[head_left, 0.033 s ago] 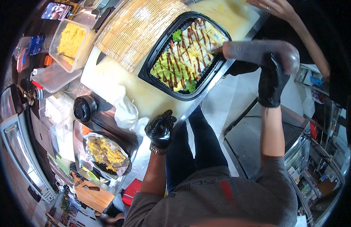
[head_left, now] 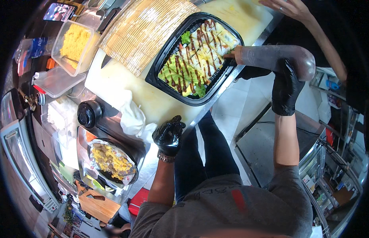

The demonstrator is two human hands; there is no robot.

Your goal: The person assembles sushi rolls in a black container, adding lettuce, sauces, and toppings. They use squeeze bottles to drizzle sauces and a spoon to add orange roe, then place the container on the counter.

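Observation:
My right hand, in a black glove, grips a translucent squeeze bottle tinged brown with sauce. The bottle lies nearly sideways, its nozzle pointing left over the right rim of a black plastic tray. Inside the tray, pale rolls and green-topped rolls carry zigzag lines of dark brown sauce, with leafy green garnish at two spots. My left hand, also black-gloved, rests with curled fingers at the cutting board's near edge; nothing shows in it. A white cloth lies to its left.
A bamboo mat covers part of the cutting board. Farther left stand a tub of yellow crumbs, a clear lid and a dish of yellow food. Another person's hand is at the upper right.
The squeeze bottle and my right hand have shifted very slightly downward in the picture, and the bottle looks less blurred. My left hand stays in place.

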